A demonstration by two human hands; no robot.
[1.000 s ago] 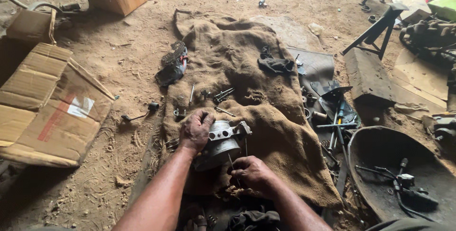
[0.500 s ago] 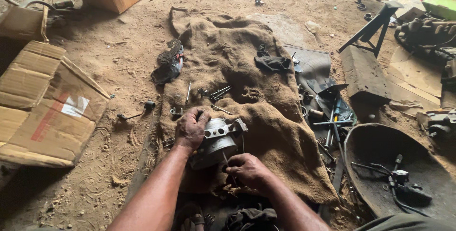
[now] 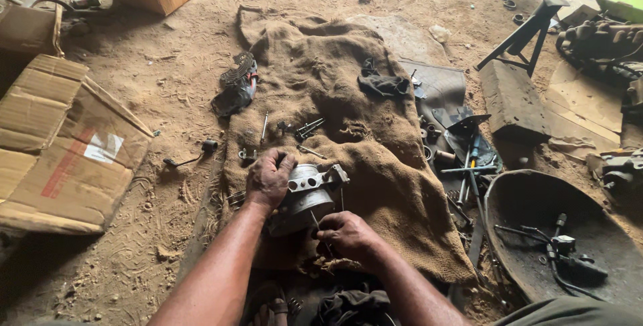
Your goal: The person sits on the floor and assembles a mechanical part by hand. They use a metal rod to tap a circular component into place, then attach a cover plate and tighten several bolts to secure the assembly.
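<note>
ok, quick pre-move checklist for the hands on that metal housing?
1. Left hand gripping the metal housing: ok, fingers wrap its left side.
2. Housing supported: ok, it rests on the burlap cloth.
3. Right hand holds a thin tool at the housing: ok; which tool, cannot tell.
4. Tool tip seated: cannot tell, too small.
5. Loose bolts clear of the hands: ok, further up the cloth.

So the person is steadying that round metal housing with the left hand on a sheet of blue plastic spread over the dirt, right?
Not quite. The left hand does steady the round metal housing, but it rests on brown burlap sacking, not a blue plastic sheet, spread over the dirt. The head view shows it.
</note>
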